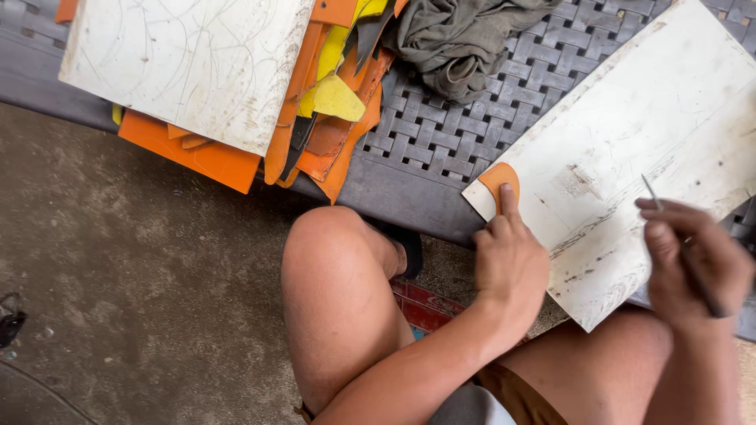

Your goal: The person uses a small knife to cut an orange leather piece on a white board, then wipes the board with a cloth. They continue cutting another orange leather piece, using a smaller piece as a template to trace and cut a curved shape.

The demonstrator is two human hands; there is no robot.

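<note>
My left hand (510, 256) rests at the near corner of a scratched white cutting board (638, 142), its forefinger pressing down on a small rounded orange leather piece (496, 177). To the right, my right hand (693, 260) hovers over the board's near edge, fingers closed around a thin metal blade tool (652, 193) whose tip points up and away. The board lies slanted on a grey woven plastic table (441, 142). My bare knees sit below it.
A second white board (189, 63) lies at the far left on a pile of orange and yellow leather sheets (331, 118). A grey crumpled cloth (465, 39) lies at the back. Concrete floor (142, 275) spreads to the left.
</note>
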